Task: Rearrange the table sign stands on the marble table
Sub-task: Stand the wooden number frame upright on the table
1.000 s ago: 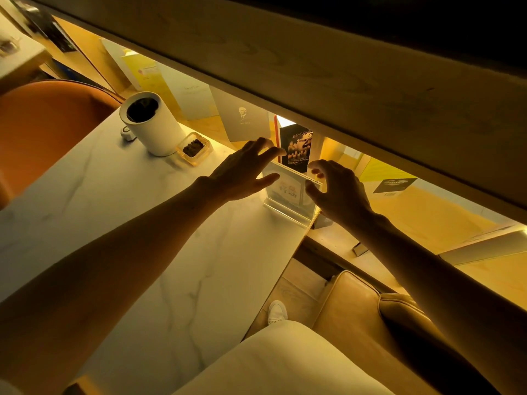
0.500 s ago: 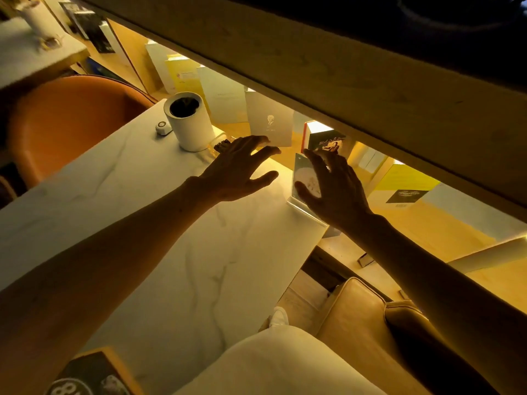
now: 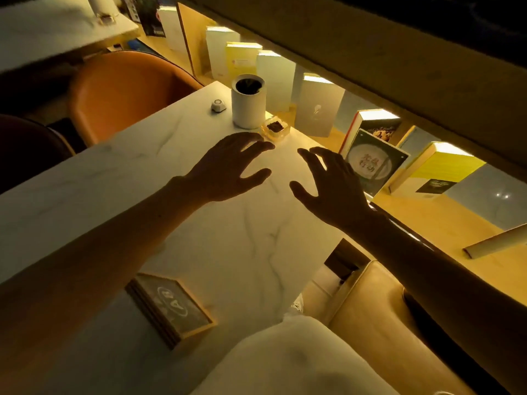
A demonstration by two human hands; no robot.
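Observation:
A clear acrylic sign stand [image 3: 373, 163] with a round printed card stands upright at the far right corner of the white marble table [image 3: 159, 178]. A wooden-framed dark sign [image 3: 171, 306] lies near the table's front edge. My left hand [image 3: 228, 166] hovers over the table's middle, fingers spread, holding nothing. My right hand [image 3: 328, 181] is just left of the acrylic stand, fingers apart, not touching it.
A white cylindrical cup [image 3: 248, 101], a small clear dish [image 3: 275, 128] and a small round grey device [image 3: 218, 105] sit at the table's far edge. Books [image 3: 313, 109] line a lit shelf behind. An orange chair [image 3: 122, 89] is at left, a tan seat [image 3: 370, 303] at right.
Both hands have let go of the acrylic stand and drawn back toward me. The view shifted, and the wooden-framed sign has come into sight.

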